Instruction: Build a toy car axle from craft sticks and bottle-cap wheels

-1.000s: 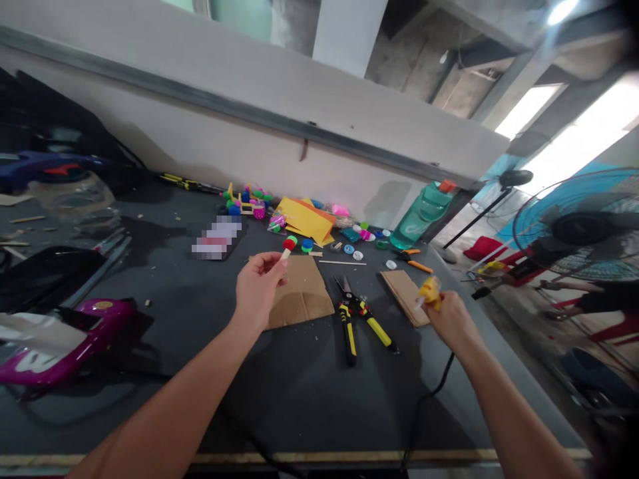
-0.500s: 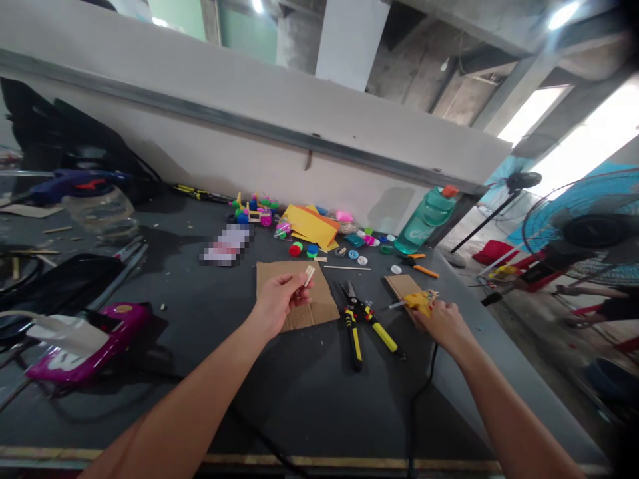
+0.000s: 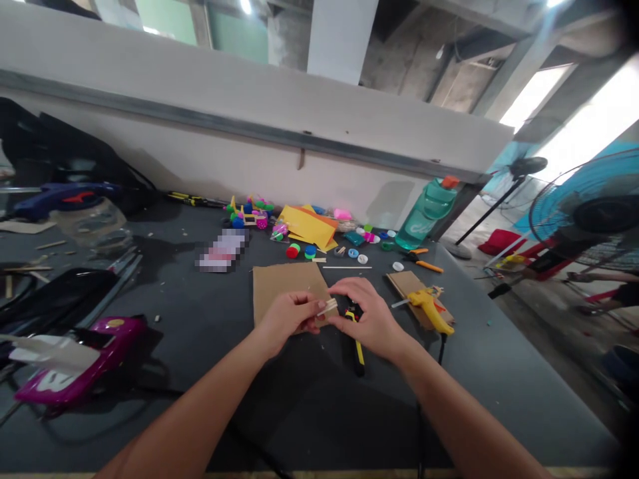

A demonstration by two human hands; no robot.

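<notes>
above the cardboard sheet (image 3: 284, 286); left hand (image 3: 291, 318) pinches small wooden pieces (image 3: 328, 307).

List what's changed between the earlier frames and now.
Right hand let go of the yellow glue gun, now lying on the small cardboard stack, and moved left to the wooden sticks; contact unclear. Left hand, holding the sticks, moved right and nearer the person. Cardboard sheet and green bottle stayed put.
</notes>
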